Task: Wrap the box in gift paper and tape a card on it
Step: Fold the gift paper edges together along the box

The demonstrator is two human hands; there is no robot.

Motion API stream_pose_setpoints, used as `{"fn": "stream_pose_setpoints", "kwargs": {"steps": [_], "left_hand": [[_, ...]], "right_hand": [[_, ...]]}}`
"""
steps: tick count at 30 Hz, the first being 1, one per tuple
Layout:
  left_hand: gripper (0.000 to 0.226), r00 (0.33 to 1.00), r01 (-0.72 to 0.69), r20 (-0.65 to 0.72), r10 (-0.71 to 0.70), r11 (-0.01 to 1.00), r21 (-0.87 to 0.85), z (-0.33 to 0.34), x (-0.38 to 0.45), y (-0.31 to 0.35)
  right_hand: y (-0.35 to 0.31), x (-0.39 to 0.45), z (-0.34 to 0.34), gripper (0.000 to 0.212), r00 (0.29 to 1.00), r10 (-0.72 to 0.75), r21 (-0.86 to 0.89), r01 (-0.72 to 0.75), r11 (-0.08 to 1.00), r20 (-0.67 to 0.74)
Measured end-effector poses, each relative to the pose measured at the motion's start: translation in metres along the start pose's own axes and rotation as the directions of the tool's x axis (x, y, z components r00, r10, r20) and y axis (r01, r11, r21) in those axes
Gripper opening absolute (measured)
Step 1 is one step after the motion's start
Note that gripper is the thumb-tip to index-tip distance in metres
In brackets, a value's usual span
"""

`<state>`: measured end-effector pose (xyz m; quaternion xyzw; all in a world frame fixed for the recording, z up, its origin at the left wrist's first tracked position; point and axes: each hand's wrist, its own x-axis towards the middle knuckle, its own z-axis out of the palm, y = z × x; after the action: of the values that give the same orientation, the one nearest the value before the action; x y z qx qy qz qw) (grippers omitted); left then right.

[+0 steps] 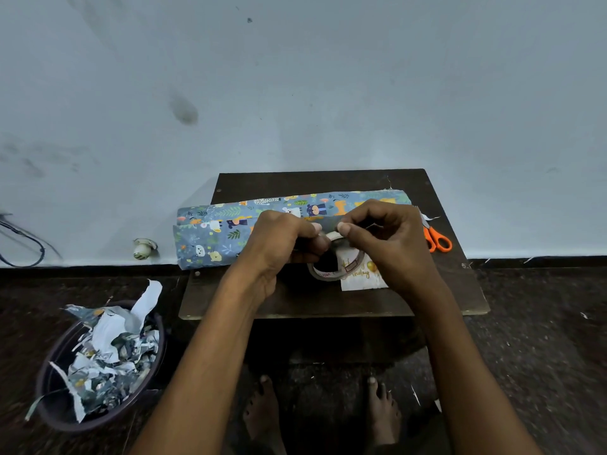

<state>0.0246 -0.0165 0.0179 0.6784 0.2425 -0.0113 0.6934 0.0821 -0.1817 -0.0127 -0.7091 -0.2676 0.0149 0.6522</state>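
A long box wrapped in blue animal-print gift paper (pixel 230 224) lies across the back of a small dark table (pixel 328 300). In front of it I hold a roll of clear tape (pixel 331 270) above the table. My left hand (pixel 282 244) grips the roll's left side. My right hand (pixel 387 238) pinches at the roll's top edge with thumb and forefinger. A white birthday card (pixel 361 279) with gold lettering lies on the table under the roll, partly hidden by my right hand.
Orange-handled scissors (pixel 438 241) lie at the table's right edge. A dark bin (pixel 98 366) full of paper scraps stands on the floor at the left. The wall is right behind the table. My bare feet (pixel 322 412) are below the table.
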Motion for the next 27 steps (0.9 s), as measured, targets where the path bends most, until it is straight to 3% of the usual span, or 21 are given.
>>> {"fn": "stream_pose_setpoints", "kwargs": {"steps": [8, 16, 21, 27], "left_hand": [[0.037, 0.996, 0.005, 0.088, -0.008, 0.999, 0.036, -0.004, -0.003, 0.002], [0.041, 0.991, 0.027, 0.133, -0.032, 0.999, 0.035, -0.004, -0.004, 0.003], [0.047, 0.991, 0.018, 0.133, -0.022, 0.999, 0.029, -0.004, -0.005, 0.004], [0.043, 0.991, 0.029, 0.127, -0.029, 1.000, 0.004, -0.006, -0.004, 0.003]], "right_hand": [[0.004, -0.002, -0.015, 0.010, 0.997, 0.073, -0.111, -0.073, 0.991, -0.004], [0.008, -0.001, -0.015, 0.048, 0.998, -0.033, -0.370, 0.049, 0.928, 0.049], [0.008, -0.001, -0.011, 0.030, 0.999, 0.021, -0.375, -0.008, 0.927, 0.031], [0.005, -0.002, -0.012, 0.024, 1.000, 0.022, -0.367, -0.013, 0.930, 0.020]]}}
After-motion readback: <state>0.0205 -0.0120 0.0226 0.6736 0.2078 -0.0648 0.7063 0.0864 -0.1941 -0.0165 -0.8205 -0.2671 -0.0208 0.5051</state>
